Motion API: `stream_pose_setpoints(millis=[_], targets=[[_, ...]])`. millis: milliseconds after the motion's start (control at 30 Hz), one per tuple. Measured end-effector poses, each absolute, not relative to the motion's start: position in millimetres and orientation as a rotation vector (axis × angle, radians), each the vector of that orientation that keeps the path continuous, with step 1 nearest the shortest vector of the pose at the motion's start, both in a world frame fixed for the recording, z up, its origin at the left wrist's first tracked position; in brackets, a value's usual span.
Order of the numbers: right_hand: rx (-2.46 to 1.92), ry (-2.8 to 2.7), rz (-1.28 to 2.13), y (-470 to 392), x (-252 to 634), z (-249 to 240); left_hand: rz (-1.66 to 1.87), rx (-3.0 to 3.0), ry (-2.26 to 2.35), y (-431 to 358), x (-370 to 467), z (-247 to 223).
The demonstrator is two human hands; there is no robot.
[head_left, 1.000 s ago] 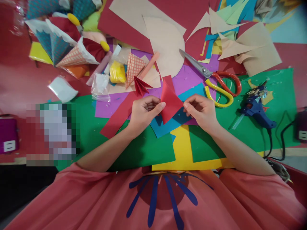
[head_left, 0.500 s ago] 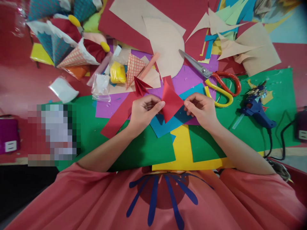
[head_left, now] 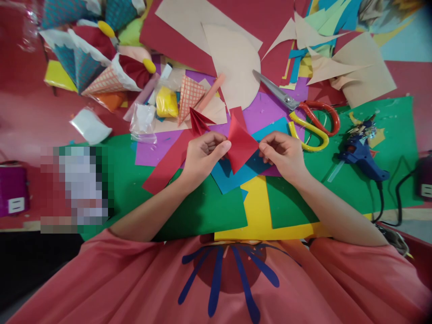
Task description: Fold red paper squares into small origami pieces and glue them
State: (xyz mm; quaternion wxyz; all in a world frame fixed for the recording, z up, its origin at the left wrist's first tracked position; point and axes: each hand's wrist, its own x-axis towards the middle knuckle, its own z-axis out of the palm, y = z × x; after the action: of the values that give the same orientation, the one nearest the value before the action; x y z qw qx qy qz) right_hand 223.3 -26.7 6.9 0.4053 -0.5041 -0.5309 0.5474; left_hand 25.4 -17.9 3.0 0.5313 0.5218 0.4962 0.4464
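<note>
Between my two hands is a folded piece of red paper, held up over a blue sheet. My left hand pinches its left edge between thumb and curled fingers. At its right corner, the thumb and forefinger of my right hand are closed on the paper. Just beyond my left hand lies a pleated red paper fan, and a red paper strip runs out beneath that hand. Scissors with red and yellow handles rest beyond my right hand, blades partly apart.
A blue glue gun with a cord lies at right on a green sheet. Patterned cones, a bag of yellow clay and a white packet are at left. Beige paper scraps and a rounded beige piece lie at the back.
Almost nothing differs. Both hands keep their pinch on the red paper, and the whole view has shifted very slightly.
</note>
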Motion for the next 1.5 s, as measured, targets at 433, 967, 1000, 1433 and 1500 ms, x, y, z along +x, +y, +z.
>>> stream_pose_setpoints(millis=[433, 967, 1000, 1433, 1500], targets=[[-1.275, -1.355, 1.362, -27.3, 223.8, 7.1, 1.133, 1.295, 1.145, -16.6, 26.8, 0.4], [-1.309, -1.438, 1.412, -27.4, 224.9, 6.6, 1.135, 1.31, 1.139, -14.4, 26.1, 2.0], [-1.307, -1.436, 1.414, -27.4, 224.7, 6.9, 1.141, 1.316, 1.145, -14.5, 26.1, 1.5], [-1.302, -1.499, 1.397, -28.0, 224.2, 8.3, 1.179, 1.369, 1.155, -16.2, 25.4, 0.2], [-1.304, -1.508, 1.401, -27.9, 224.3, 8.6, 1.172, 1.345, 1.146, -15.5, 25.3, 0.7]])
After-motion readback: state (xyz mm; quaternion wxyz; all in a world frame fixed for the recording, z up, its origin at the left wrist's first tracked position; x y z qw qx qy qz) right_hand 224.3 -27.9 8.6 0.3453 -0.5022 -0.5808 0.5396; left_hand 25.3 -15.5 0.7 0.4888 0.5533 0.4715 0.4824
